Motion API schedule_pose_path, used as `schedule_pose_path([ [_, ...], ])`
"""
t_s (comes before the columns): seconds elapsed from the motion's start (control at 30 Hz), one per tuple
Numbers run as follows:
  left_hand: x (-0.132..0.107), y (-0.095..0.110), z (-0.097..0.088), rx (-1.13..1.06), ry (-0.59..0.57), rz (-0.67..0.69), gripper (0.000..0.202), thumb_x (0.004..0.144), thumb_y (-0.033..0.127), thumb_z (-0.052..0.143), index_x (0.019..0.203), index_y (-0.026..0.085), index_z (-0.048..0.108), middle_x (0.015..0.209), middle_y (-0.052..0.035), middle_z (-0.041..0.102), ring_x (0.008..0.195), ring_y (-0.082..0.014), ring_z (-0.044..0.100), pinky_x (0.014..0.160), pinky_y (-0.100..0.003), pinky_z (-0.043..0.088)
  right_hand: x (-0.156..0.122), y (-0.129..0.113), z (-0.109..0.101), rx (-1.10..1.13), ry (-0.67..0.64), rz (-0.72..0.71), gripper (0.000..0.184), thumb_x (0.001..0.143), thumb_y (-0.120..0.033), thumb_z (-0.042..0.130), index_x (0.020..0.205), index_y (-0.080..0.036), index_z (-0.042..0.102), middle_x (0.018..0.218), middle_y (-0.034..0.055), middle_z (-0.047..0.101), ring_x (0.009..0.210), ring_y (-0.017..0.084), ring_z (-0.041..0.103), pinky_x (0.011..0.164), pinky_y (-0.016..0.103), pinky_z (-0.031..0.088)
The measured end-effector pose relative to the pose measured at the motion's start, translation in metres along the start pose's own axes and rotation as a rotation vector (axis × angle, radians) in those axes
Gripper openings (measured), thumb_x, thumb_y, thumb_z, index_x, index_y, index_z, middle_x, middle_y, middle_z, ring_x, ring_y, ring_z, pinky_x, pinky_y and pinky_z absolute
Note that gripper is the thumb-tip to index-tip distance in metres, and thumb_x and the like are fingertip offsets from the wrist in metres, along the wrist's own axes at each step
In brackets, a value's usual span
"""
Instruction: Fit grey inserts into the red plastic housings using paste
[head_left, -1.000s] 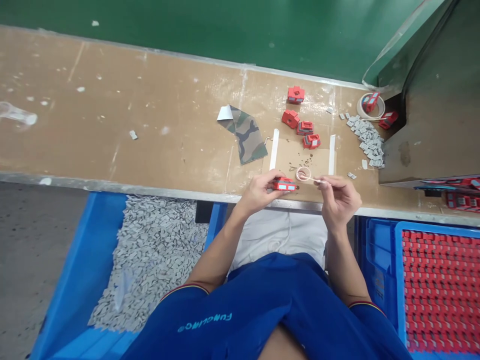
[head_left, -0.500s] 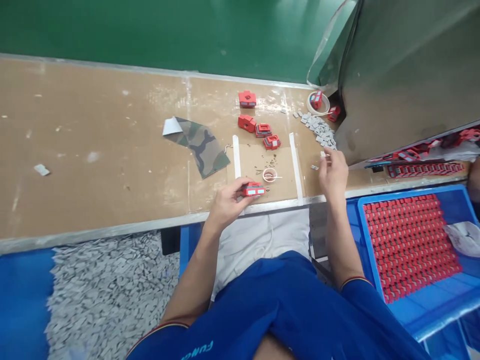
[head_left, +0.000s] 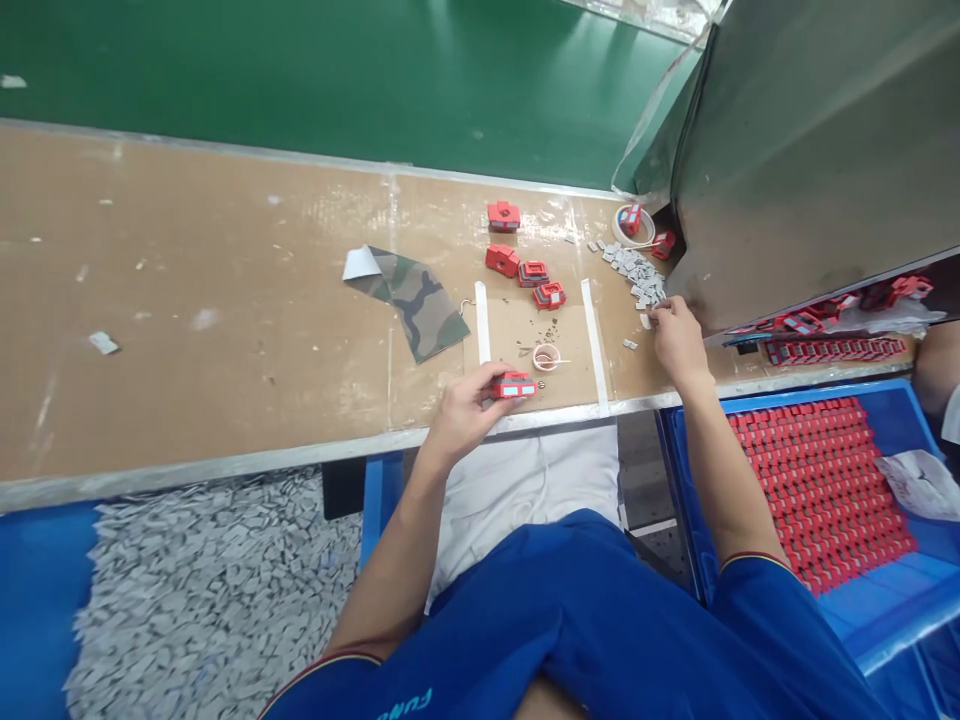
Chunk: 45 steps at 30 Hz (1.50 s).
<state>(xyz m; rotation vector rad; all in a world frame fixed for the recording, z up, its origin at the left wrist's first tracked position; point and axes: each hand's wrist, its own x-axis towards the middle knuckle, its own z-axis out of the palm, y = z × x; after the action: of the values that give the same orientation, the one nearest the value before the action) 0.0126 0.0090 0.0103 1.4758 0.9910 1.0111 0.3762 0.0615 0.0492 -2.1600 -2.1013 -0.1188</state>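
Note:
My left hand (head_left: 466, 404) grips a small red plastic part (head_left: 513, 385) with white strips, held just above the brown bench's front edge. My right hand (head_left: 677, 336) reaches to the right and its fingertips pinch at the near end of a pile of small grey pieces (head_left: 634, 271). A small round dish (head_left: 546, 356) with a thin stick resting across it sits between my hands. Three more red parts (head_left: 526, 268) lie farther back on the bench.
A camouflage patch (head_left: 416, 299) lies left of two white tape strips (head_left: 481, 307). A tape roll (head_left: 631, 226) and a grey metal housing (head_left: 810, 150) stand at the right. Blue bins hold grey pieces (head_left: 210, 590) below left and rows of red parts (head_left: 817, 480) below right.
My right hand left the stick on the dish and moved right and away to the grey pile. My left hand kept the red part. My view swung to the right.

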Motion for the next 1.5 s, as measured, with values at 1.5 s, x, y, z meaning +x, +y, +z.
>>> schedule_pose_path([
  [1.5,-0.004,0.004,-0.005,-0.331,-0.112,-0.156,0.044,0.078,0.039,0.089,0.115,0.017,0.077,0.104,-0.0091,0.08,0.092,-0.0221,0.079,0.084,-0.034,0.067,-0.072,-0.164,-0.025,0.994,-0.043,-0.256,0.012,0.099,-0.022,0.065,0.098,-0.023,0.077,0.092,0.0044,0.078,0.081,0.018,0.071,0.074,0.031,0.058],
])
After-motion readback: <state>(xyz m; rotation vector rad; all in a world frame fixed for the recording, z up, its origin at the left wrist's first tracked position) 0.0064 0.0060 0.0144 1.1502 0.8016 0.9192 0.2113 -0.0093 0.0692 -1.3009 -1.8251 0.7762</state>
